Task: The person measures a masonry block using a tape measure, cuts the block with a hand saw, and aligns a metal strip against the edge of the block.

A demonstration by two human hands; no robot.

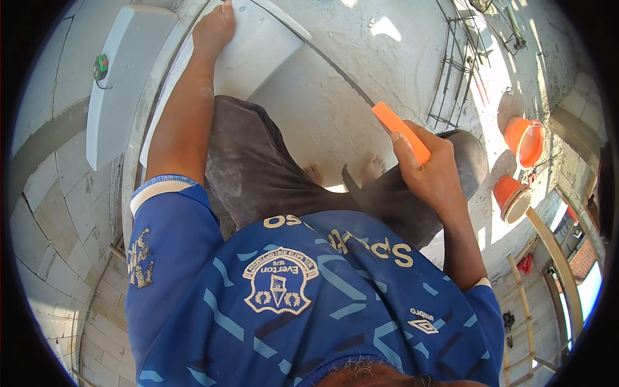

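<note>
Gripping the orange-handled saw point(379, 112) is the right hand point(431, 161), fingers wrapped snugly round the handle point(401, 132), thumb laid along its side! And look where the long blade point(354, 86) runs: up and away to the far edge of the pale block point(255, 61), which sits ahead and to the left, just beyond the left knee point(235, 116). Are the teeth biting? Can't tell from here. Over on that block, the left hand point(215, 29) rests near the top of the view, its fingertips too close to the rim to say whether they clamp or simply press. Now the danger: a twisted wrist or a snagged tooth could make that blade jump, skating toward those left fingers. Too little weight on the block and it might rock, pinching the thin steel into a bend. And bare feet point(374, 166) below! A lost grip or a falling chunk could find those toes. Off left, a second block point(129, 68) carries a green tape measure point(100, 67), well apart from the blade
</note>
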